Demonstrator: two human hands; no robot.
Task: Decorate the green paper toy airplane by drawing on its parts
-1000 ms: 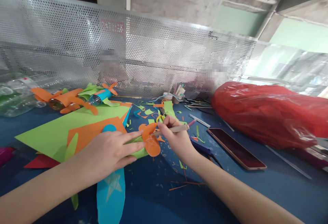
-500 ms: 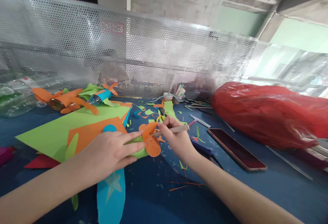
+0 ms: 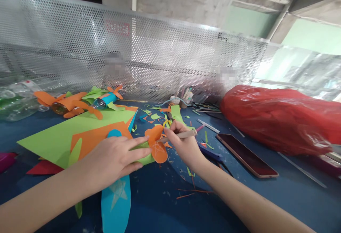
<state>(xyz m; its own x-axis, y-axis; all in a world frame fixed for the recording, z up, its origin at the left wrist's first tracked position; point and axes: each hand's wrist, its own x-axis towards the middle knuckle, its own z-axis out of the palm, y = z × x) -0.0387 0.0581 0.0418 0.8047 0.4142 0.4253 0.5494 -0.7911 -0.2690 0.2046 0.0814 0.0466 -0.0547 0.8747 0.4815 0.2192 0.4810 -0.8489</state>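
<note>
My left hand (image 3: 117, 155) lies over a green paper-wrapped craft body (image 3: 146, 158), fingers stretched across it and holding it down. At the body's right end is an orange paper piece with rounded lobes (image 3: 159, 153), a pale star outline drawn on its lower lobe. My right hand (image 3: 183, 142) pinches a light-coloured pen (image 3: 186, 133), its tip at the orange piece near the star. Under my left wrist a long blue paper strip with a silvery star (image 3: 117, 201) reaches toward me. A thin green paper strip (image 3: 76, 153) passes beneath my left forearm.
Green (image 3: 53, 139) and orange sheets lie at left, with finished-looking paper-and-bottle crafts (image 3: 70, 103) behind. Paper scraps, scissors (image 3: 167, 121) and a cup of pens (image 3: 186, 98) stand beyond my hands. At right are a phone (image 3: 246, 155) and a red plastic bag (image 3: 269, 119).
Both hands stay almost in place. The pen tip has shifted very slightly on the orange piece, and the whole view has drifted a little.
</note>
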